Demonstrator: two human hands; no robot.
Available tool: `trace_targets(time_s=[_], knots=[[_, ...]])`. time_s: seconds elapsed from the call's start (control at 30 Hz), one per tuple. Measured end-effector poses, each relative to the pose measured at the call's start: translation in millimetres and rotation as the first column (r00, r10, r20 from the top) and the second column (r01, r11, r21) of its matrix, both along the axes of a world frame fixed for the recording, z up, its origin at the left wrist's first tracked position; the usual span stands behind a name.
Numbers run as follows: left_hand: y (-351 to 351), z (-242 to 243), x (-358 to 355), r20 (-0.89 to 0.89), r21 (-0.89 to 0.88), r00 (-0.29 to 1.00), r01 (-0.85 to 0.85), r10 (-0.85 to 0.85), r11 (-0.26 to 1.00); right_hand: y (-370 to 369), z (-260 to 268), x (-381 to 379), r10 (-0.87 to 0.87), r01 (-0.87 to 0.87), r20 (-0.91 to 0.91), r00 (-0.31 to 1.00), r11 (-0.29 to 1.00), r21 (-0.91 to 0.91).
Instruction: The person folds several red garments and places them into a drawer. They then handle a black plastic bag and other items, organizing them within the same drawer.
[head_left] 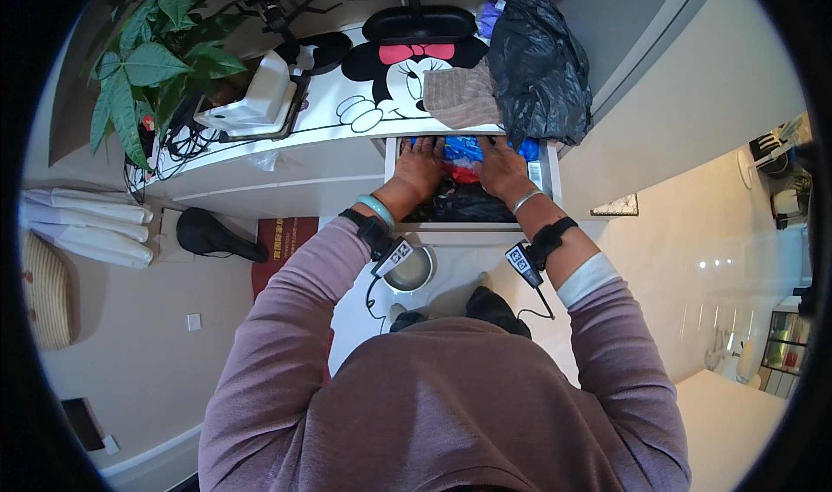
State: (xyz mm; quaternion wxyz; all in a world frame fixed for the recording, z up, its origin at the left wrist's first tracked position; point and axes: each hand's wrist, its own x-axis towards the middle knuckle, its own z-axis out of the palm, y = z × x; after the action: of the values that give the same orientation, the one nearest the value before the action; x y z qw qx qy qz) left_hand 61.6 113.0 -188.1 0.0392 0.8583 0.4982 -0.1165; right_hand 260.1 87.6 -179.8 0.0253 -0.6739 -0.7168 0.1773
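Note:
Both hands reach into a pulled-out drawer [552,167] below the cabinet top. My left hand [419,167] lies over the drawer's left part, fingers pointing to the back. On the right, my right hand [504,167] rests against the contents with its fingertips toward the rear. Between them are a blue plastic packet [463,147] and a red item [464,173]. A dark plastic bag [478,204] fills the front of the drawer. The fingertips are partly hidden at the drawer's back, so whether either hand grips something is unclear.
On the cabinet top [325,111] stand a white planter [250,102] with a leafy plant [146,69], a folded striped cloth [461,95] and a black plastic bag [543,69]. Below, a metal bowl [411,271] sits on the floor beside my feet. A bicycle saddle [211,233] is at left.

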Motion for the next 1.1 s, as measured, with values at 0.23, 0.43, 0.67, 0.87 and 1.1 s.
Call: trace_targets(time_s=[0.23, 0.43, 0.67, 0.87, 1.1], knots=[[14, 10, 6, -0.105, -0.207, 0.994, -0.04, 0.018, 0.978, 7, -8, 2, 0.042, -0.043, 0.061, 0.997, 0.999, 0.013], [-9, 34, -6, -0.054, 0.031, 0.993, 0.103, -0.102, 0.994, 11, -15, 9, 0.026, -0.024, 0.032, 0.999, 0.999, -0.046], [-53, 39, -29, -0.152, 0.186, 0.978, 0.172, -0.145, 0.967, 10, -11, 5, 0.025, -0.025, 0.01, 1.0, 0.999, -0.041], [-19, 53, 3, -0.307, -0.32, 0.936, 0.069, -0.172, 0.945, 7, -9, 6, -0.013, 0.012, -0.008, 1.0, 0.999, -0.044], [8, 39, 9, -0.14, -0.412, 0.977, 0.09, -0.161, 0.907, 9, -16, 9, 0.017, -0.016, -0.03, 0.999, 1.0, 0.013]])
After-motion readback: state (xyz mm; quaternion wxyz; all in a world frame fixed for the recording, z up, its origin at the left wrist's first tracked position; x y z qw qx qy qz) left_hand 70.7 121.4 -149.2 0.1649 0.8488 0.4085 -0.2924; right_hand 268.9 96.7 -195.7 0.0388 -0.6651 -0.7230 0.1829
